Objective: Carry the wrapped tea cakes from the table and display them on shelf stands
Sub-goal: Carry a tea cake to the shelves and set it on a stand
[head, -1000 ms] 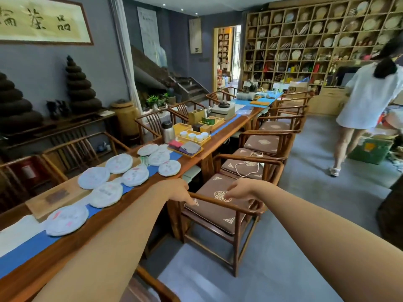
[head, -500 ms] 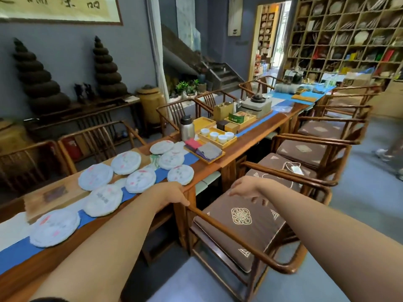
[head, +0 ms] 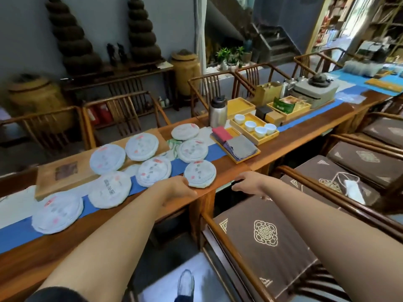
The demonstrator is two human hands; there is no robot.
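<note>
While both forearms extend toward the wooden table, the left hand meets the near edge of the nearest wrapped tea cake, though whether its fingers grasp it cannot be told; the right hand hangs relaxed, holding nothing, just beside the table edge; seven further wrapped tea cakes lie flat along the blue runner, left of a tray of white cups.

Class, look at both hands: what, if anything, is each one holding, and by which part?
The left hand grips the nearest tea cake at its near-left edge. The right hand holds nothing.
</note>
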